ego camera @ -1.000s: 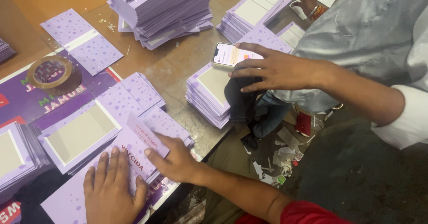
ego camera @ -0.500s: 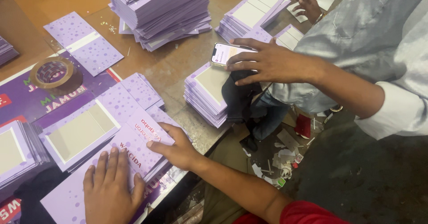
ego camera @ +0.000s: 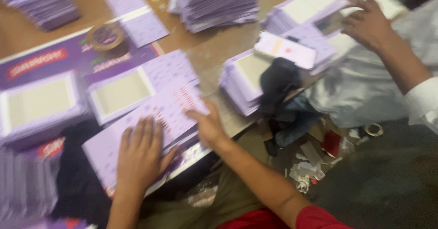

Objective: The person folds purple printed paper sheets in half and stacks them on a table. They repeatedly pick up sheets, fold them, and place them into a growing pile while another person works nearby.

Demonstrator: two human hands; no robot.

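Note:
A flat lilac card sheet (ego camera: 157, 119) with red print lies at the table's near edge. My left hand (ego camera: 139, 153) presses flat on its near part, fingers spread. My right hand (ego camera: 207, 126) rests on the sheet's right edge, fingers pointing left onto the card. Just behind it lies a folded lilac box blank with a pale window (ego camera: 123, 92). The picture is motion-blurred.
Stacks of lilac blanks stand at the back (ego camera: 219, 3), right (ego camera: 244, 80) and left (ego camera: 39, 106). A tape roll (ego camera: 105, 36) lies on a purple banner. A co-worker's hand (ego camera: 369, 26) reaches over far stacks; a phone (ego camera: 285, 49) rests on dark cloth.
The view has swung right and closer. The co-worker's hand left the phone and moved to the far stacks. My right hand flattened the sheet it was folding.

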